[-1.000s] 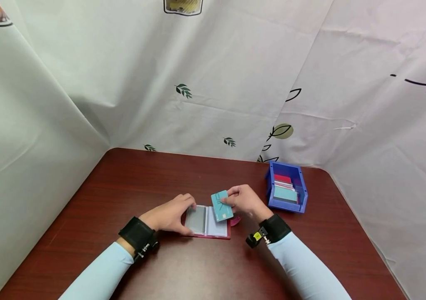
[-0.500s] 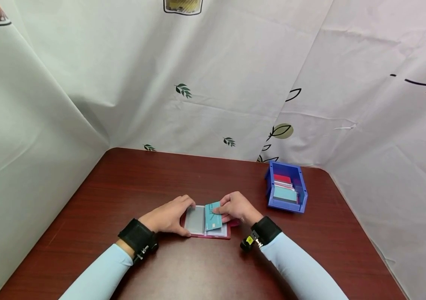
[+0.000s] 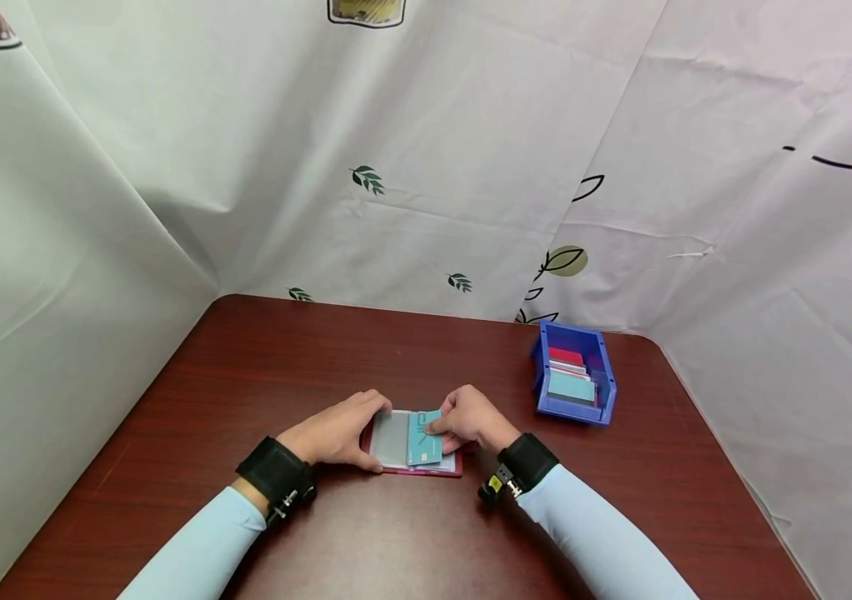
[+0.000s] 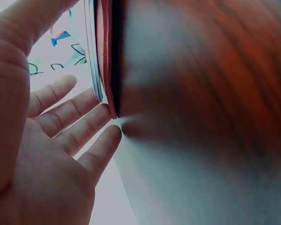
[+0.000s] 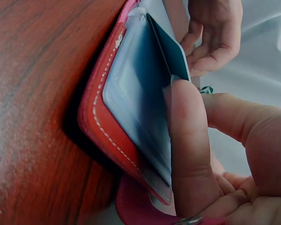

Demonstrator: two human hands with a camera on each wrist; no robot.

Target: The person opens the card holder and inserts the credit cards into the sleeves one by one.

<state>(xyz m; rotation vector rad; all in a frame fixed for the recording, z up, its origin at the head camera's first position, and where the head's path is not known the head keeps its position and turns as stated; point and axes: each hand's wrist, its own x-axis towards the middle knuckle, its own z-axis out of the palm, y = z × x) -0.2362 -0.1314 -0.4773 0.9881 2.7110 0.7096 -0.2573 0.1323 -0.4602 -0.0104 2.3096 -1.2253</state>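
A red card holder (image 3: 426, 472) with clear plastic sleeves lies opened flat on the table. My left hand (image 3: 339, 429) holds its left side, thumb at the near edge and fingers at the far one; the left wrist view shows fingertips right at the red cover's edge (image 4: 107, 61). Between thumb and fingers, my right hand (image 3: 473, 418) pinches a teal card (image 3: 420, 446) over the right-hand page. In the right wrist view the card (image 5: 174, 54) stands tilted at the spine, its far part inside or behind a sleeve (image 5: 138, 103). The strap (image 5: 140, 201) sticks out under the right hand.
A blue bin (image 3: 574, 412) stands at the table's back right, with several cards (image 3: 570, 385) in teal, white and red inside. White patterned cloth (image 3: 411, 208) hangs behind and beside the brown table (image 3: 306, 350).
My right hand has moved left and down with the teal card, which went from raised above the right page to lying close along the holder's spine. The left hand has hardly moved.
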